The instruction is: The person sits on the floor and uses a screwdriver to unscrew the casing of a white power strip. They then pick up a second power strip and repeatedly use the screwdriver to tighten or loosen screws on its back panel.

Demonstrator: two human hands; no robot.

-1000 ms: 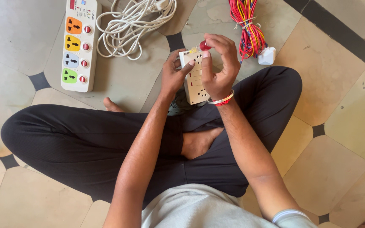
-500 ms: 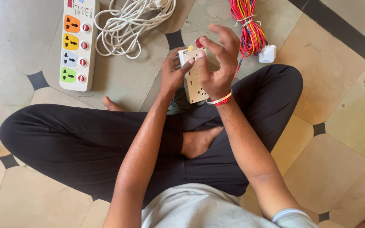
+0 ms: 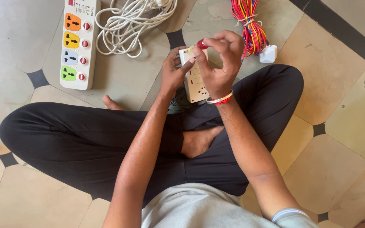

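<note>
A small white socket box (image 3: 195, 82) is sitting upright between both hands, above the person's crossed legs. The left hand (image 3: 173, 76) is gripping its left edge, fingers curled around it. The right hand (image 3: 220, 63) is pinching a small red part (image 3: 202, 43) at the box's top edge.

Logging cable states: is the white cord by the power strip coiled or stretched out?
Coiled: the white cord lies in loose overlapping loops on the floor beside the power strip.

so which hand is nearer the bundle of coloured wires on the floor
Right. The right hand sits just beside the wire bundle, pinching a small red part; the left hand holds the white socket box, farther away.
</note>
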